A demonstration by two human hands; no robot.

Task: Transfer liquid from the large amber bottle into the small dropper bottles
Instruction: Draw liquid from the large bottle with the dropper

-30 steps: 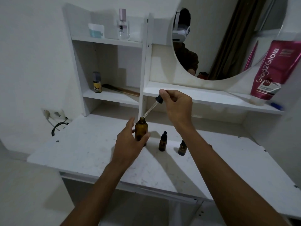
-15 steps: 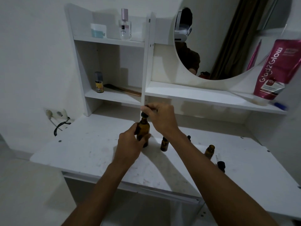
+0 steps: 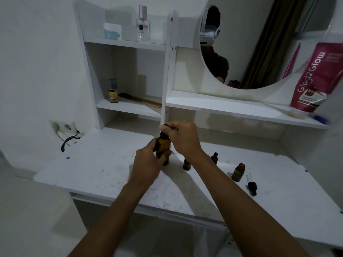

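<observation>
our right hand has dropped lower in mid frame, the dropper it pinches now sits in the big amber bottle, tube gone inside

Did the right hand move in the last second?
Yes: right hand dropped from mirror shelf level onto the dropper cap of the large amber bottle.

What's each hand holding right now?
Left hand: gripping the large amber bottle.
Right hand: pinching the dropper cap atop that bottle.

White desk: large amber bottle, three small bottles, loose dropper.
</observation>
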